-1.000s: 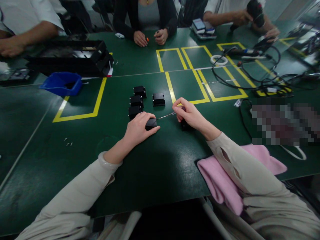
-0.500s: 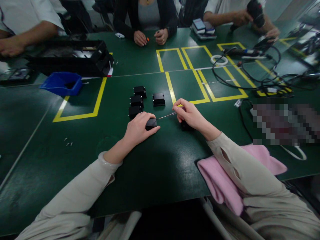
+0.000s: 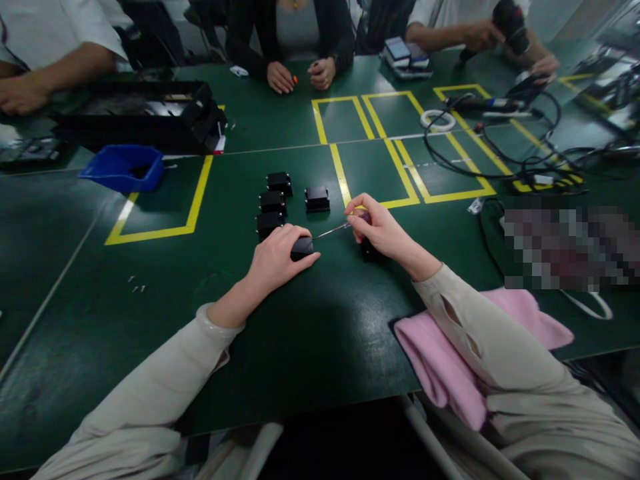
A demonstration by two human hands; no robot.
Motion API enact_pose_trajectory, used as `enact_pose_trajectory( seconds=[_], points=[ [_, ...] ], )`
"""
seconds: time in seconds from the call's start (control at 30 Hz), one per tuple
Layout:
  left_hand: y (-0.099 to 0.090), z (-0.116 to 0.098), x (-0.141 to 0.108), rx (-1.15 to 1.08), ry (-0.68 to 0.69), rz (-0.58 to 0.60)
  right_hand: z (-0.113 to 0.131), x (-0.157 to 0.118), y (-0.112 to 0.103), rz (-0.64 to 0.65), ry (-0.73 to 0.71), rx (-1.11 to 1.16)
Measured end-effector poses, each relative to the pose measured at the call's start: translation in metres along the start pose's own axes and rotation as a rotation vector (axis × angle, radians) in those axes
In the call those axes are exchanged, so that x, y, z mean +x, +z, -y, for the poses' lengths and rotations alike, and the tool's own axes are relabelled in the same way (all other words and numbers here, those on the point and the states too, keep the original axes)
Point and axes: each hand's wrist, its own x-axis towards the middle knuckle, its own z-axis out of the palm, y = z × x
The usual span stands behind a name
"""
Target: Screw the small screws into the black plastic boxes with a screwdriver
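Observation:
My left hand (image 3: 278, 261) is closed round a small black box (image 3: 302, 249), holding it down on the green table. In my right hand (image 3: 373, 227) is a screwdriver (image 3: 334, 231), its handle between thumb and fingers. The thin shaft slants down to the left, and its tip meets the right side of the box. Partly hidden under my right hand lies another black piece (image 3: 369, 251). Beyond my left hand stand several similar black boxes (image 3: 273, 202) in a column, with one more black box (image 3: 317, 198) to their right.
Several small screws (image 3: 136, 288) lie at the left. A blue bin (image 3: 123, 167) stands near a black crate (image 3: 200, 117). The pink cloth (image 3: 435, 360) is under my right forearm. Cables (image 3: 490, 173) are coiled at the right. Co-workers sit across the table (image 3: 350, 347).
The fingers of my right hand have shifted slightly on the screwdriver, and more of its handle shows. My left hand and the box have stayed in place.

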Motion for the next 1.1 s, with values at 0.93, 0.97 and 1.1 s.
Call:
enact_pose_trajectory(
  seconds=[0.93, 0.97, 1.1],
  points=[
    [-0.001, -0.0007, 0.0004, -0.005, -0.021, 0.018, 0.0001, -0.0001, 0.0005, -0.003, 0.031, 0.011],
    [-0.0011, -0.0009, 0.0004, -0.008, -0.021, 0.019, 0.0003, -0.0001, 0.0007, -0.007, 0.05, 0.01],
    [-0.001, -0.0011, 0.0002, -0.018, -0.017, 0.007, 0.0008, 0.0001, 0.0004, -0.014, 0.059, -0.003]
  ],
)
